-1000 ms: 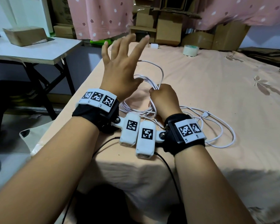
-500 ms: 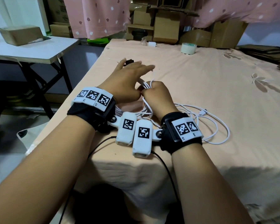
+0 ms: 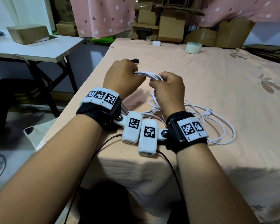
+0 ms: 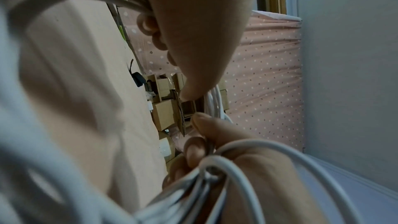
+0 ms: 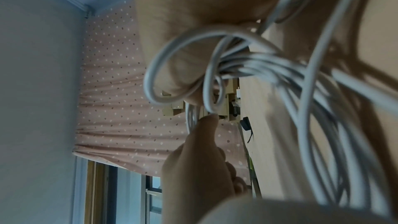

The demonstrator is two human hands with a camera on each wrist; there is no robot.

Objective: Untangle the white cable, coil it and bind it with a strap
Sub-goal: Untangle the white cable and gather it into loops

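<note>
The white cable (image 3: 145, 74) is bunched into several strands held between both hands above the peach-covered table (image 3: 200, 88). My left hand (image 3: 124, 75) curls round the bundle's left end. My right hand (image 3: 166, 85) grips the bundle just to the right, fist closed. Loose loops (image 3: 220, 131) trail on the cloth past my right wrist. The left wrist view shows strands (image 4: 120, 1) entering my left fist; the right wrist view shows loops (image 5: 247, 67) in my right fist. A small black strap (image 3: 135, 60) lies on the cloth just beyond my left hand.
A roll of tape (image 3: 193, 48) and a white charger plug (image 3: 155, 43) sit at the table's far edge, with cardboard boxes (image 3: 171, 28) behind. A white side table (image 3: 39, 46) with a box stands to the left. The near table edge is under my wrists.
My left hand, raised with fingers spread a second ago, has come down and closed round the cable bundle beside my right hand. The right hand kept its grip.
</note>
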